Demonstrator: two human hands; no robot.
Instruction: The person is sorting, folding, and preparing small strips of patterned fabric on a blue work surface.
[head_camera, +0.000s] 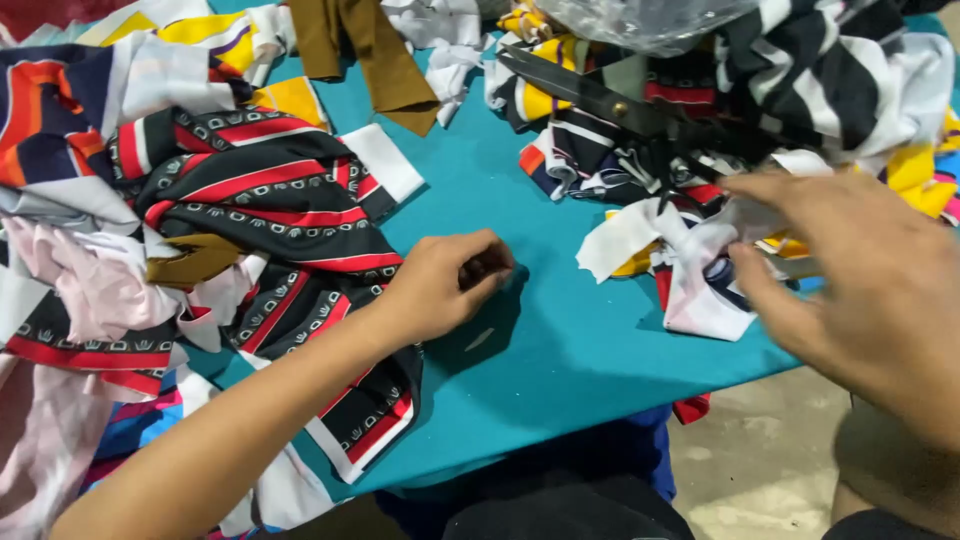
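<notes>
Working through fabric offcuts on a teal cloth (560, 330) spread over the table; judging from how things lie, sorting only partly done: two heaps already standing, one at each side of the teal cloth, loose pieces still scattered between. Left hand (440, 285) curling shut, fingertips pinched together at the middle of the teal cloth, just beside a black-and-red patterned strip (270, 215); pinching something small and dark perhaps, too hidden to tell. Right hand (850, 270) hovering spread and blurred at the right edge of the teal cloth, fingers loose, gripping nothing visible, reaching over a white scrap (690, 260). Black scissors (620, 105) lying untouched on the striped heap (820, 70) at the far right of the teal cloth. Containers: only a clear plastic bag (640, 20) at the far edge of the teal cloth, contents not readable.
</notes>
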